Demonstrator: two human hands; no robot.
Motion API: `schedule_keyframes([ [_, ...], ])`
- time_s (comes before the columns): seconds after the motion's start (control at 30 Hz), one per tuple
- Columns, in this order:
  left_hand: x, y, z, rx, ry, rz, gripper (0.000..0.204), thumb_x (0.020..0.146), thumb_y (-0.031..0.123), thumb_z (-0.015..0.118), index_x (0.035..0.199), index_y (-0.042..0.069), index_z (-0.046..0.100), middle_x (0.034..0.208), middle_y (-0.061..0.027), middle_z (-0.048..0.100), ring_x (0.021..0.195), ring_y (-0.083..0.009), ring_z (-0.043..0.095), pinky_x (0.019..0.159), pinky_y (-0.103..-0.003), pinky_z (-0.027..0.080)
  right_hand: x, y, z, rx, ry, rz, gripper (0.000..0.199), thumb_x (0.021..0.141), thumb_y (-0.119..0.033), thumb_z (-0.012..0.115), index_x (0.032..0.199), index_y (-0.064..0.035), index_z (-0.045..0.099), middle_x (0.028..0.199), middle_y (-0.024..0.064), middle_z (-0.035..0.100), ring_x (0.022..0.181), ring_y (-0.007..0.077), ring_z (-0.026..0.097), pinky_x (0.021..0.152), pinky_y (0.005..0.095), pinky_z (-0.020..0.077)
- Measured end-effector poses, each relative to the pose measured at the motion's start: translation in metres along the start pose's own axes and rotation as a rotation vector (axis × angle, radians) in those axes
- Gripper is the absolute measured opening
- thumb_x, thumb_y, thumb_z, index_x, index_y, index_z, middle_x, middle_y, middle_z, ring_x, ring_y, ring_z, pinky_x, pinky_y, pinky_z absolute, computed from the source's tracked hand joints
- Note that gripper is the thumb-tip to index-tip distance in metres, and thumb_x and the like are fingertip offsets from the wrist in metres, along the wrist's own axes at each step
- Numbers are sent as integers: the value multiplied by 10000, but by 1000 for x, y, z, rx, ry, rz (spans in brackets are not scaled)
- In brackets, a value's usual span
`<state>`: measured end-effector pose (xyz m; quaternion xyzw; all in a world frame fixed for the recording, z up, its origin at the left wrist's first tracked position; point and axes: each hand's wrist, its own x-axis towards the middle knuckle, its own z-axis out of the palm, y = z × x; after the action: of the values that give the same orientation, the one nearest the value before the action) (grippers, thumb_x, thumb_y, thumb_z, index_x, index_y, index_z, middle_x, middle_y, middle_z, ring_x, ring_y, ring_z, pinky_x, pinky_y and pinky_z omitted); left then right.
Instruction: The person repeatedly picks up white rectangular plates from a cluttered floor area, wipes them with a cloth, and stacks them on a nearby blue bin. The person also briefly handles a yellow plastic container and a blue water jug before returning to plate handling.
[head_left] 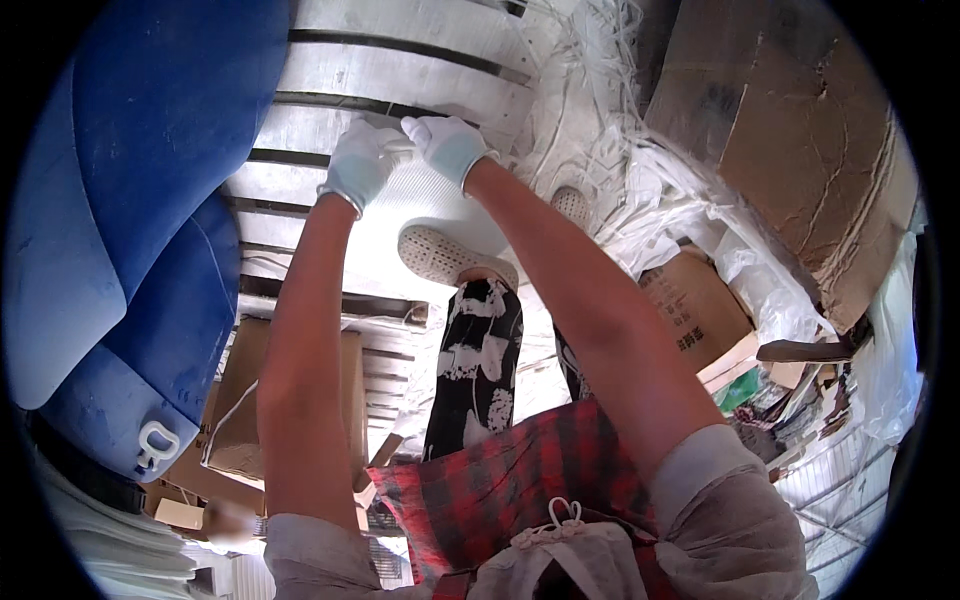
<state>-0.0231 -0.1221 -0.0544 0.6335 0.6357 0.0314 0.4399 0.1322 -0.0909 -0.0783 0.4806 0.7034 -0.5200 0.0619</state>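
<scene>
Both my hands wear white gloves with pale blue-green cuffs. They are close together over a slatted wooden surface. My left hand [360, 165] is closed at the upper edge of a white woven plastic sheet [425, 195]. Just right of it, my right hand [447, 147] is closed too, its fingers curled at the same edge. The sheet hangs from my hands toward a beige perforated shoe [432, 255]. Its ribbed weave shows between my wrists, while its lower part is lost in bright glare. Whether it is a sack or a single layer, I cannot tell.
Pale wooden slats [390, 55] with dark gaps lie ahead. Large blue plastic panels [165, 100] crowd the left, above a cardboard box [240, 420]. Tangled white strips [600, 110] cover the right side, beside a big cardboard carton [800, 150] and a smaller box [695, 310].
</scene>
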Motion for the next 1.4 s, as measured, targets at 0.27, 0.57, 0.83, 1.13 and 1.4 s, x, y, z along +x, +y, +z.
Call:
schedule_keyframes([
  [0.27, -126, 24, 54, -81, 251, 203, 239, 690, 4, 593, 929, 4, 592, 898, -129, 607, 787, -260, 595, 634, -351, 460, -124, -30, 50, -19, 192, -135, 304, 859, -265, 456, 1056, -67, 576, 1107, 141, 558, 1070, 330, 491, 934, 438, 364],
  [0.57, -123, 64, 18, 210, -23, -19, 500, 709, 168, 645, 1154, -5, 499, 1147, -157, 534, 1038, -303, 512, 828, -423, 389, -114, 17, 35, -138, 72, -287, 405, 819, -296, 518, 1134, -42, 537, 1188, 182, 510, 1110, 311, 467, 949, 417, 354],
  [0.83, 29, 79, 54, 536, -289, 398, 340, 757, 307, 605, 989, 60, 574, 981, -90, 556, 950, -268, 526, 821, -415, 426, -94, 129, -7, 216, -590, 503, 594, 850, -529, 470, 1246, -88, 502, 1197, 158, 544, 1133, 284, 487, 988, 363, 338],
  [1.13, 23, 84, 86, 559, -471, 181, 304, 767, 281, 589, 1012, 103, 564, 975, -103, 565, 936, -275, 562, 725, -383, 482, -137, 100, 5, 199, -340, 347, 528, 796, -505, 553, 1067, -52, 578, 1026, 216, 593, 974, 277, 579, 827, 346, 445],
  [1.4, -121, 53, 50, 501, -331, 383, 380, 747, 111, 519, 1125, 90, 546, 898, -99, 528, 830, -255, 516, 722, -407, 454, -205, -25, 99, -478, -96, 454, 294, 800, -171, 475, 1019, 12, 548, 1077, 178, 527, 903, 294, 534, 729, 362, 438],
])
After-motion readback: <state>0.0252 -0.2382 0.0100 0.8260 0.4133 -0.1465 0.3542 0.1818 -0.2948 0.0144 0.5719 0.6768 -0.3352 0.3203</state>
